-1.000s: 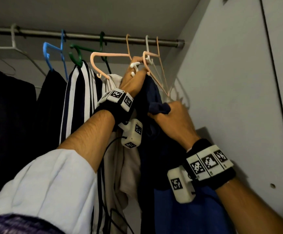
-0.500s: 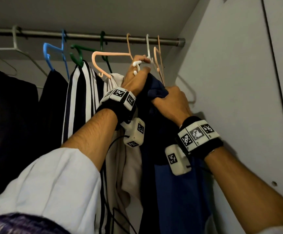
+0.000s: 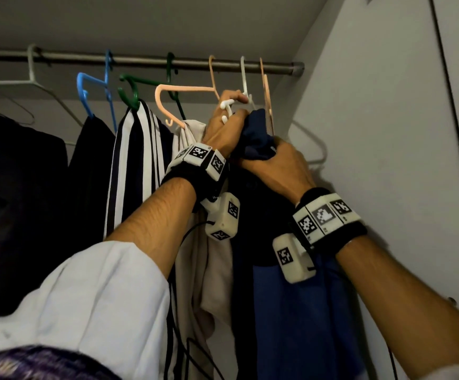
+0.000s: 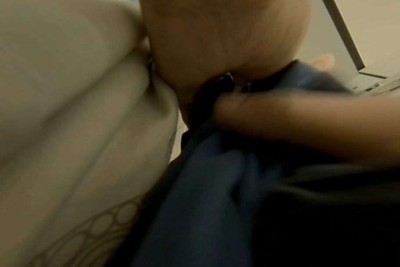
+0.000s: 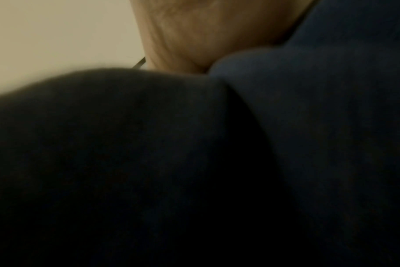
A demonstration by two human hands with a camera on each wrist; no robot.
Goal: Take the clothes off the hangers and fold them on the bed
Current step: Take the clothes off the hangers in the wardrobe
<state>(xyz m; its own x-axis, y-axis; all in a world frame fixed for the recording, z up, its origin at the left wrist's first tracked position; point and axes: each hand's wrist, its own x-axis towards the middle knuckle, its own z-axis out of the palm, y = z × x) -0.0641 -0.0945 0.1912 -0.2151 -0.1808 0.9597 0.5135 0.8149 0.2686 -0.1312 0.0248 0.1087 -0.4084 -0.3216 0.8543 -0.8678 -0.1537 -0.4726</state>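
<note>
We note the navy garment (image 3: 258, 133) hangs at upper centre of the head view, bunched at its top, body dropping straight down; left hand (image 3: 224, 127) is curled round the white hanger (image 3: 246, 83) just above the cloth; right hand (image 3: 280, 165) grips the bunched fabric directly below-right, touching it; rt hand is nearer the cloth; we judge the pull goes down, along the garment's long axis, w/ the hanger steadied on the rail (image 3: 140, 60).

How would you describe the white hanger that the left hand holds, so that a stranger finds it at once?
Follow the metal rail toward its right end by the wall. The white hanger hooks there between two peach hangers, above the navy garment. It alone has the left hand curled round it.
</note>
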